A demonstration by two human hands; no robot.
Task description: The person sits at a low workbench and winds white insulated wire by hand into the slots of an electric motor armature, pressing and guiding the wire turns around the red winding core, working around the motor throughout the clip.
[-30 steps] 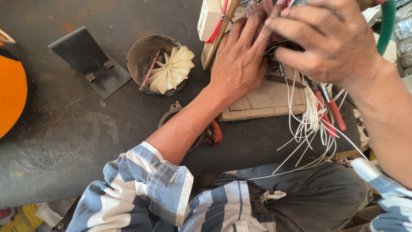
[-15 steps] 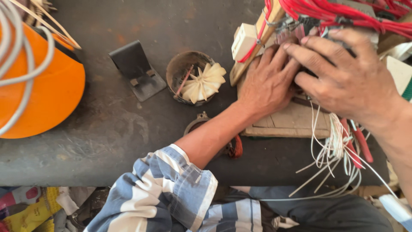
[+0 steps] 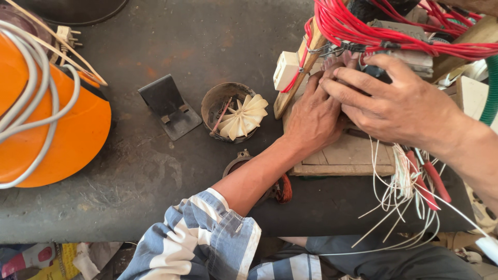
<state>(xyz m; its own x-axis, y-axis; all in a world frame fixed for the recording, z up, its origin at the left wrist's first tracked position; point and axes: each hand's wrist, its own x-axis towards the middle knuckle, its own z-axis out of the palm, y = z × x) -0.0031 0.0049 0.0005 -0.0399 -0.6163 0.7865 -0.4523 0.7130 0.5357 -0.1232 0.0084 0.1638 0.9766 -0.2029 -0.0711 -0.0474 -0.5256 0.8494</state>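
Here I am working both hands into a dark part (image 3: 374, 72) set on a wooden board (image 3: 342, 155) at the right of the table (image 3: 155, 171). My left hand (image 3: 311, 116) is lying flat across the board, fingers stretched forward and pressing against the part's near side; it is spread rather than closed on anything. My right hand (image 3: 399, 106) is coming in from the right with its fingers curled over the part's top, gripping it. What the part is I cannot quite tell, since my hands are covering most of it; it may be a small motor or coil.

Red wires (image 3: 363, 31) are looping across the top of it, and thin white wires (image 3: 399, 197) are hanging off the board's front edge, past the table, toward my lap. I am judging the part itself to be stiff and fairly heavy, safe to hold by its body, while the wires are soft, springy and easy to snag, so the hold belongs on the solid casing, not on the leads.

To the left of my left hand a round tin (image 3: 228, 111) is holding a cream fan wheel (image 3: 244, 116). Further left a bent metal bracket (image 3: 168, 106) is lying, and an orange disc (image 3: 57, 135) with grey cable (image 3: 31, 93) is sitting at the table's left edge.
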